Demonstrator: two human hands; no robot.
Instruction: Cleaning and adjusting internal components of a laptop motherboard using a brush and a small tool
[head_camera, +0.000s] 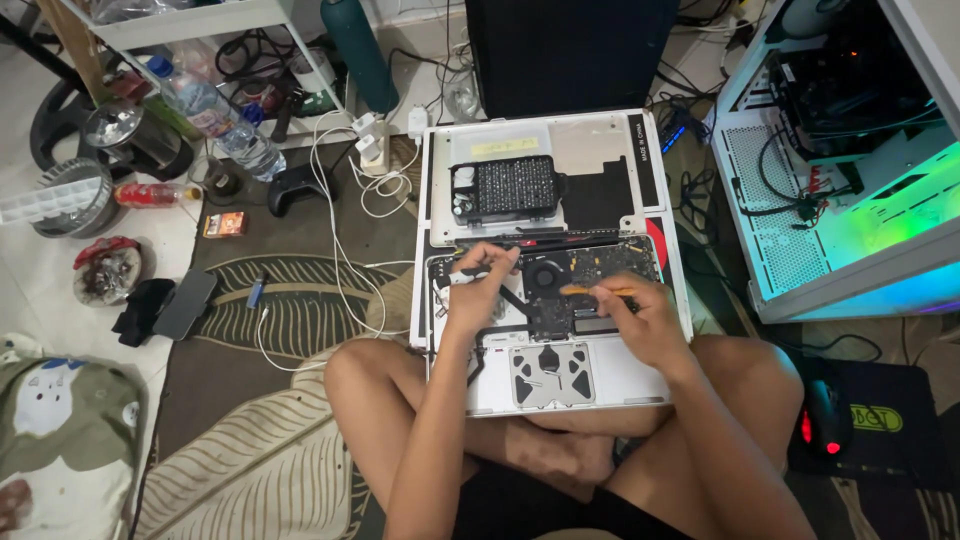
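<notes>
Laptop (560, 385), silver and opened underside-up, rests across the crossed legs of a seated person, its bare circuit board, round black fan and pale trackpad plate exposed. Its detached flat metal bottom cover (600, 145) lies at 12 o'clock from it, carrying a black rectangular bit case (508, 188) with a dotted grid of small tips.

The left hand (478, 290) lies at 9 o'clock on the open chassis, fingers curled down onto a small pale part near the hinge; whether they pinch it cannot be told. The right hand (640, 318), at 3 o'clock on the board, has its fingers closed around a slim orange tool (592, 291) whose tip points toward 9 o'clock over the dark board.

At 3 o'clock from the laptop stands a white computer case (800, 200) with a perforated panel and green glow. A black mouse (825, 415) with a red light sits at 4 o'clock, and a clear ribbed plastic bottle (215, 115) lies at 10 o'clock.
</notes>
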